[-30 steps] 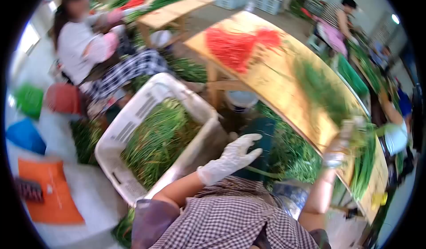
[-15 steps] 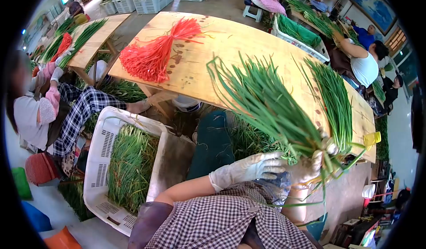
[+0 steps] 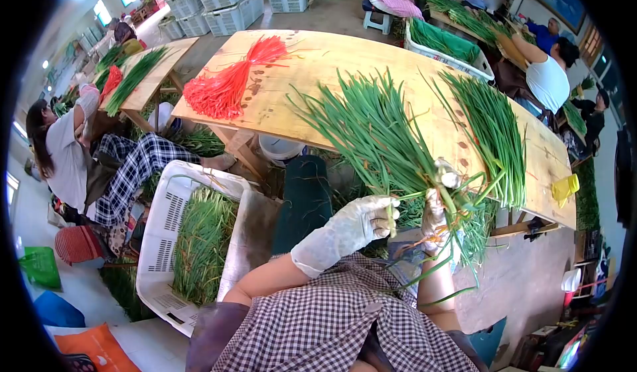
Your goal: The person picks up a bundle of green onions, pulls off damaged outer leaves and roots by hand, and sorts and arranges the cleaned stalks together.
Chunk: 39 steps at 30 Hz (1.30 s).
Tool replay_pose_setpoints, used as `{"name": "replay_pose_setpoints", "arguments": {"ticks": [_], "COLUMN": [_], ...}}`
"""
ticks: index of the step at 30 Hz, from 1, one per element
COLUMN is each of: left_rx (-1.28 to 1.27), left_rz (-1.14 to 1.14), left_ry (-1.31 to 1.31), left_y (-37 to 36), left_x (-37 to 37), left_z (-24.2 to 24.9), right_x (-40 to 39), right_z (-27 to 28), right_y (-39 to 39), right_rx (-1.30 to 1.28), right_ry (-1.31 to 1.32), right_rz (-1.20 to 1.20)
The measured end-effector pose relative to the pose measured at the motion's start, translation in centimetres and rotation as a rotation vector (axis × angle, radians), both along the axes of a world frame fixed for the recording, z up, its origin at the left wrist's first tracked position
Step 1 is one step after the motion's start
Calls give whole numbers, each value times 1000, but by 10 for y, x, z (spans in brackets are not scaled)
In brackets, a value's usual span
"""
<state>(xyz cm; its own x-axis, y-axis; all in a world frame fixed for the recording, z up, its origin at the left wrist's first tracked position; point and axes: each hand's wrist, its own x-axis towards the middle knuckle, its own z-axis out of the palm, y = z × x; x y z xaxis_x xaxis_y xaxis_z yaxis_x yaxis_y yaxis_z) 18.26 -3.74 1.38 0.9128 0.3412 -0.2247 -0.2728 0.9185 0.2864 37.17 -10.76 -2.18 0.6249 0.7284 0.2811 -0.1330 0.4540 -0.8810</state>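
My right hand point(image 3: 436, 218), in a pale glove, is closed round the lower stems of a bunch of green chives point(image 3: 385, 130). Their leaves fan away over the table's near edge, while loose yellowish-green leaves dangle below the fist. To its left, my gloved left hand point(image 3: 363, 225) has its fingers curled in a pinch on a chive stalk point(image 3: 391, 218) hanging at the bunch's side. A second pile of chives point(image 3: 494, 140) lies on the wooden table point(image 3: 318, 60), right of the held bunch.
A bundle of red plastic strips point(image 3: 222, 90) lies on the table's left part. A yellow object point(image 3: 565, 189) sits at its right end. By my left knee stands a white crate point(image 3: 156, 239) holding chive trimmings point(image 3: 206, 246). A person point(image 3: 70, 146) sits at the left; others work at the far right.
My left hand has gone from loosely spread fingers to a pinch on a stalk. The held bunch has shifted left and stands more upright. The view has tilted slightly.
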Motion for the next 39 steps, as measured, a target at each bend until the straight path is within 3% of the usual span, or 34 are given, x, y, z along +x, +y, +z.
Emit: {"name": "replay_pose_setpoints", "arguments": {"ticks": [6,8,9,12,13,14,15,17,18,20,21,23,26,28,31,33,34,35,37,39], "left_rx": [-60,46,129,325,433,461,467,26,20,12,76,143,324,531,712,864,1001,1131,1169,1368], "left_rz": [-41,22,54,-55,-93,-162,-160,-83,-109,-7,63,317,255,205,455,660,718,760,744,798], "left_ry": [-109,53,128,195,222,188,187,124,-157,-334,-358,-308,-238,-148,-71,-136,-158,-204,-250,4], "left_y": [3,-1,-4,-1,0,16,14,13,11,12,16,24,66,95,130,136,147,155,169,164], "left_x": [1,0,0,-11,-15,-20,-26,-35,-34,-20,-13,-4,5,17,22,19,22,32,53,59], "left_z": [27,33,32,31,34,-13,-10,-3,-5,-2,3,40,64,104,183,233,246,257,259,255], "right_x": [-18,-19,-16,-19,-20,-21,-24,-25,-31,-51,-63,-76,-60,-54,-13,9,9,6,4,8], "right_z": [57,68,76,80,87,77,65,56,68,87,97,117,100,110,129,147,163,188,221,239], "right_y": [12,10,12,15,12,14,15,10,7,-11,-17,-23,3,13,29,42,46,52,69,95], "right_rx": [125,136,213,345,270,279,292,395,409,354,354,329,593,604,224,-13,-21,49,137,147], "right_ry": [-672,-808,-1037,-1076,-1121,-1104,-1088,-1034,-1031,-1214,-1305,-1458,-1520,-1621,-1594,-1319,-944,-797,-832,-914], "right_rz": [239,317,260,220,244,171,97,186,197,350,440,386,380,127,-297,-409,-304,-197,-144,-36]}}
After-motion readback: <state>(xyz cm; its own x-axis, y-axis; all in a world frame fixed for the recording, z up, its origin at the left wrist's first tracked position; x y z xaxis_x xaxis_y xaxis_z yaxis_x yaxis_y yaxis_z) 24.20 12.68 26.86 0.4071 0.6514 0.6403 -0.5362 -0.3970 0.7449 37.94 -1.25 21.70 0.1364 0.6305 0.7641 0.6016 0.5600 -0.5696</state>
